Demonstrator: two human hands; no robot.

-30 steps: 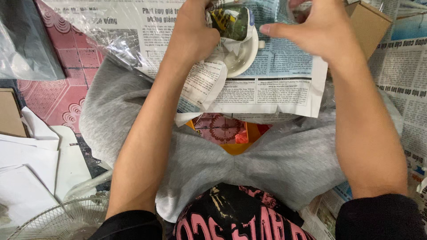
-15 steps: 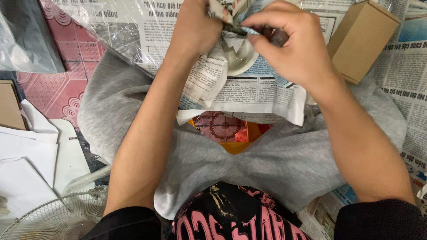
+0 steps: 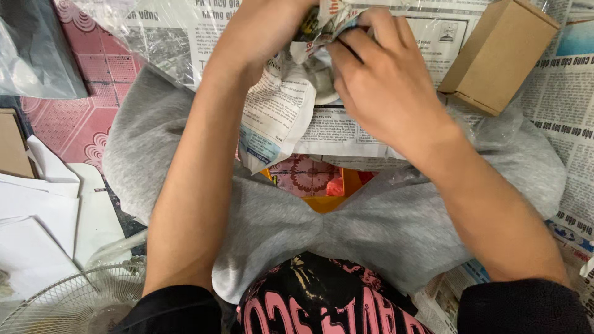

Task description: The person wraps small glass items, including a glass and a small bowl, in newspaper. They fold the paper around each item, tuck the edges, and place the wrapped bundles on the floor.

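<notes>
Newspaper sheet (image 3: 278,114) crumpled around a small object at the top of view, above the person's grey-clad lap (image 3: 346,229). Only scraps of the object show through the paper: a dark, greenish, shiny patch (image 3: 309,25) near the top edge. What it is cannot be told.

Left hand (image 3: 266,31) closed around the left side of the bundle, fingers mostly hidden behind the paper. Right hand (image 3: 377,80) curled over the right side, fingertips (image 3: 346,46) pinching a fold of paper and pressing it in toward the centre.

Judged progress: wrapping looks partly done. Upper part bunched and gathered; a loose flap of the sheet hangs down toward the lap on the left, not tucked in. Lower edge of the sheet lies flat and unfolded.

Landmark, the lap:
- brown cardboard box (image 3: 498,52) up and to the right of it, lid shut
- more newspaper spread on the floor (image 3: 566,111) to the right
- white paper sheets (image 3: 43,210) and a wire fan guard (image 3: 74,300) to the left
- red patterned floor tile (image 3: 80,111) upper left
- orange and red patterned thing (image 3: 315,179) showing between the knees.
</notes>
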